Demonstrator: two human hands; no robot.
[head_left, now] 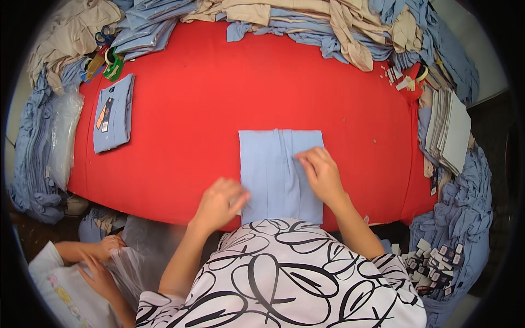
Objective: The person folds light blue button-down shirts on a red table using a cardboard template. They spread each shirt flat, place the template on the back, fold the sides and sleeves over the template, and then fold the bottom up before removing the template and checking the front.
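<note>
A light-blue shirt (268,175), folded into a flat rectangle, lies at the near edge of the red table in front of me. Loose creases run down its middle. My right hand (321,170) reaches over its right side, fingers bent and closed together on the cloth beside a crease. By the shirt's left edge hovers my left hand (220,201), slightly blurred, its thumb apart from the fingers and nothing seen in it.
On the red table (191,109), a tagged folded shirt (115,115) lies at left. Clear plastic bags (66,136) hang beyond it. Garment piles line the far edge; white cards (448,128) and tags (435,268) are at right. Another person's hands (101,268) hold plastic at lower left.
</note>
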